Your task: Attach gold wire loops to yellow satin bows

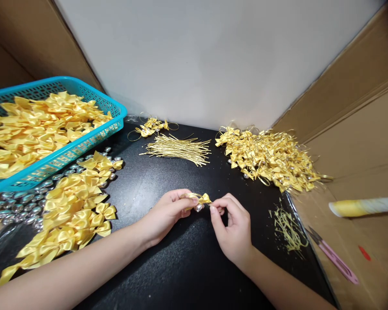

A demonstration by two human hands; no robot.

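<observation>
Head view: a yellow bow piece (205, 198) is held just above the black table (132, 275), near the middle of the scene, between two bare hands. By the left hand (170, 211), thumb and finger are pressed together on the piece's left side, where the gold loop (188, 195) meets the ribbon, and a silver bead (199, 208) is left hanging below. By the right hand (233, 224), thumb and forefinger are brought together at the bow's right tip; whether ribbon or a wire end is nipped there cannot be told. For good work at this point, it is judged, the join should be kept firmly pinned by the left, while any pull or twist is made by the right in small, even turns; the satin is easily creased, so the folds are best left unpressed, and the bead is best kept clear of the fingers. Beyond the hands, a bundle of gold wires (177, 149) is laid out, with a few looped bows (153, 126) behind it. To the right, a large heap of looped bows (268, 157) is piled, and wire clippings (289, 230) are scattered nearer, with pink-handled snips (338, 260) placed beside the table edge. To the left, loose bows (69, 215) and silver beads (22, 206) are spread before a blue basket (123, 113) filled with more bows.
</observation>
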